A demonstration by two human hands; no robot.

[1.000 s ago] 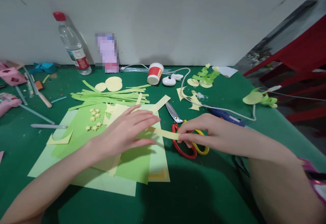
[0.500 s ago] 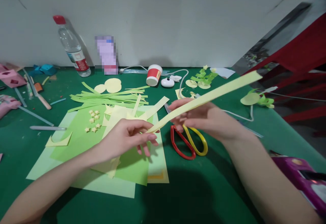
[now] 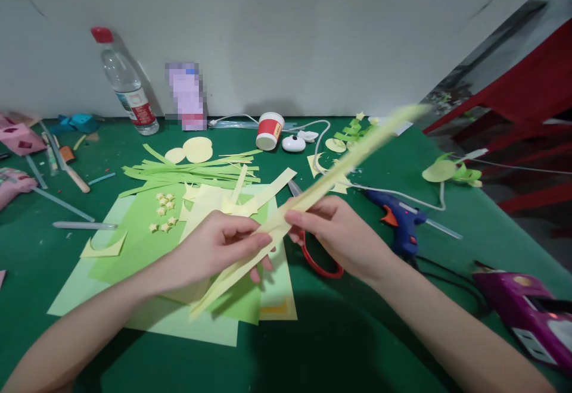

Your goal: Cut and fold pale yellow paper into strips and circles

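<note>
A long pale yellow paper strip (image 3: 328,184) runs slantwise between both hands, its far end smeared by motion. My left hand (image 3: 227,244) pinches it near the lower part, thumb on top. Just up the strip, my right hand (image 3: 328,223) grips it between thumb and fingers. Below my right hand lie scissors (image 3: 328,271) with a red handle loop showing; the other handle is hidden. Under my left hand are light green paper sheets (image 3: 210,336) with yellow cut strips (image 3: 272,190) on top. Several small folded paper stars (image 3: 170,220) sit left of it.
Green paper strips (image 3: 192,172) and yellow paper circles (image 3: 198,150) lie behind the sheets. A water bottle (image 3: 129,95), a phone, and a tipped paper cup (image 3: 269,132) are near the wall. At right are a blue glue gun (image 3: 404,226), cables, and a purple power strip (image 3: 525,303).
My right hand has come down and left, closing on the strip nearer my left hand. The strip has slid down and left, its lower end now extending below my left hand.
</note>
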